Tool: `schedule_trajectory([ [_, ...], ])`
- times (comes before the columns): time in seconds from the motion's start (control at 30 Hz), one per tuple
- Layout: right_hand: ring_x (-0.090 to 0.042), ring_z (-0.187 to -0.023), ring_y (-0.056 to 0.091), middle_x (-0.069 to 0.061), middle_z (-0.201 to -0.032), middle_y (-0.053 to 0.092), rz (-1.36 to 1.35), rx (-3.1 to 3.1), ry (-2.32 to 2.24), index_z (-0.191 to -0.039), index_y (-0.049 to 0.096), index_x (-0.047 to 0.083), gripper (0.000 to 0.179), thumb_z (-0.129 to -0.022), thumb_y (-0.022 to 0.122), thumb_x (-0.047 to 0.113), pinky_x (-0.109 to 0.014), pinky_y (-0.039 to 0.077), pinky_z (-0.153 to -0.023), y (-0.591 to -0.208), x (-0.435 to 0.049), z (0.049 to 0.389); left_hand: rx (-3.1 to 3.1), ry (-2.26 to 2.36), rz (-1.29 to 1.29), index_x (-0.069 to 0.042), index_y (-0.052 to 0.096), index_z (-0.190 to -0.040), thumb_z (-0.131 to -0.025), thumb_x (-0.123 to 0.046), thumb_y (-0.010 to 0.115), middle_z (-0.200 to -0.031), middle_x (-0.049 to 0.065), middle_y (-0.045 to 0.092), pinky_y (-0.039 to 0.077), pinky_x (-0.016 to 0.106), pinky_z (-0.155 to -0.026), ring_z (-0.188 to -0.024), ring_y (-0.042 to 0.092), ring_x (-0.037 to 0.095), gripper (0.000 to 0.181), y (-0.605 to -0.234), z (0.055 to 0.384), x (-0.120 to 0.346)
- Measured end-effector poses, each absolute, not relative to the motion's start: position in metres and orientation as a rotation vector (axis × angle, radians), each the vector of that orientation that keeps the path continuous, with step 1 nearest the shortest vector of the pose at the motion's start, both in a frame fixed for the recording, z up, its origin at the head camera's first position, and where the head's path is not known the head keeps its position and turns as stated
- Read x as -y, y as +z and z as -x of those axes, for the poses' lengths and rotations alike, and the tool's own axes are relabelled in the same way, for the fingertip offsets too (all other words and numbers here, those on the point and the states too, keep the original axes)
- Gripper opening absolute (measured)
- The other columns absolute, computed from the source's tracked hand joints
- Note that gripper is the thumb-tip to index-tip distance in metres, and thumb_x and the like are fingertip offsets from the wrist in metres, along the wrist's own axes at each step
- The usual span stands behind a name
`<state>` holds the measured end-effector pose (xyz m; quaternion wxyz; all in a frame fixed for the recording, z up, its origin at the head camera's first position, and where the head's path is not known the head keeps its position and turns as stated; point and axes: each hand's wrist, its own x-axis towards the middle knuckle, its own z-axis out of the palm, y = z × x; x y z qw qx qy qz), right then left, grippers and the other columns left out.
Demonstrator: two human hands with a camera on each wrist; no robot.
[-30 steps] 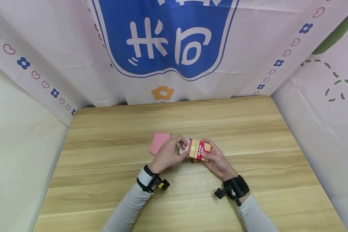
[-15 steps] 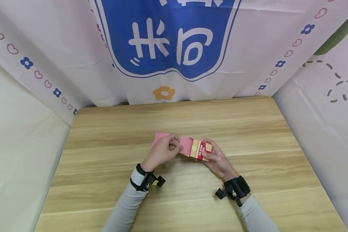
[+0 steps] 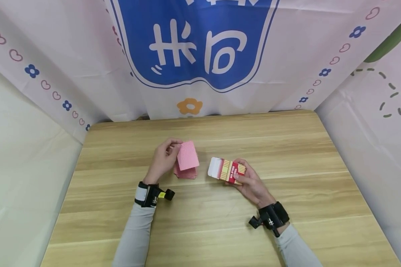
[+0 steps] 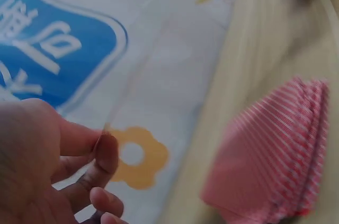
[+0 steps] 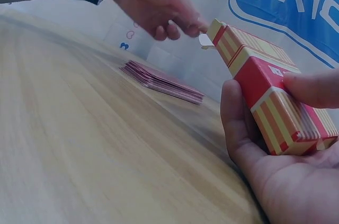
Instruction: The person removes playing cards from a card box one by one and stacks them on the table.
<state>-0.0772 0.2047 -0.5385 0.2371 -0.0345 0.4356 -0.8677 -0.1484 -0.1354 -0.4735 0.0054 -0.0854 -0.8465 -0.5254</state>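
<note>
Head view: thin pink patterned card in L hand, red-and-yellow striped cardboard box in R hand

L hand pinches the card near its upper-left corner, over a small stack of pink patterned cards on the light wood-grain table — card overlaps stack from above; touching or not, can't tell. R hand grips the box, thumb on its printed face, white end flap towards the stack. L wrist cam: stack's layered edges show up close; pinched card hard to make out. R wrist cam: stack seen side-on, lying on table, plus box's thickness & lower end — neither clear from head cam.
</note>
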Motion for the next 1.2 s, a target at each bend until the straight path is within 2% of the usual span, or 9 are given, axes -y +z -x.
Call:
schedule_trajectory([
  [0.27, -0.026, -0.131, 0.064, -0.014, -0.151, 0.044, 0.087, -1.198, -2.369, -0.145, 0.036, 0.016, 0.049, -0.105, 0.05, -0.009, -0.039, 0.059, -0.102, -0.538, -0.205, 0.077, 2.789, -1.562, 0.164, -0.01, 0.071, -0.119, -0.109, -0.024, 0.062, -0.105, 0.011, 0.071, 0.049, 0.031, -0.077, -0.088, 0.061, 0.021, 0.019, -0.506, 0.158, 0.138],
  [0.5, -0.027, -0.132, 0.063, -0.013, -0.153, 0.041, 0.056, -1.18, -2.36, -0.145, 0.037, 0.018, 0.05, -0.105, 0.051, -0.009, -0.041, 0.058, -0.103, -0.535, -0.204, 0.076, 2.862, -1.416, 0.139, -0.01, 0.075, -0.116, -0.108, -0.022, 0.065, -0.118, 0.013, 0.068, 0.052, 0.044, -0.095, -0.108, 0.063, 0.028, 0.018, -0.518, 0.159, 0.133],
  [0.67, -0.027, -0.132, 0.063, -0.013, -0.153, 0.041, 0.059, -1.181, -2.359, -0.145, 0.037, 0.018, 0.05, -0.105, 0.051, -0.008, -0.041, 0.058, -0.104, -0.534, -0.204, 0.076, 2.904, -1.3, 0.148, -0.01, 0.077, -0.116, -0.107, -0.022, 0.066, -0.121, 0.014, 0.066, 0.05, 0.049, -0.1, -0.114, 0.061, 0.031, 0.019, -0.521, 0.159, 0.13],
  [1.07, -0.026, -0.129, 0.065, -0.013, -0.148, 0.049, 0.107, -1.185, -2.376, -0.143, 0.036, 0.016, 0.047, -0.105, 0.049, -0.009, -0.039, 0.059, -0.101, -0.538, -0.204, 0.078, 2.774, -1.355, 0.221, -0.007, 0.073, -0.118, -0.107, -0.022, 0.066, -0.122, 0.014, 0.067, 0.052, 0.048, -0.099, -0.113, 0.065, 0.03, 0.019, -0.51, 0.156, 0.125],
  [1.2, -0.026, -0.128, 0.065, -0.013, -0.148, 0.048, 0.102, -1.181, -2.377, -0.144, 0.036, 0.016, 0.048, -0.105, 0.048, -0.009, -0.04, 0.059, -0.1, -0.539, -0.204, 0.078, 2.63, -1.489, 0.306, -0.006, 0.07, -0.119, -0.105, -0.018, 0.068, -0.115, 0.011, 0.071, 0.053, 0.036, -0.079, -0.091, 0.064, 0.024, 0.018, -0.491, 0.147, 0.108],
])
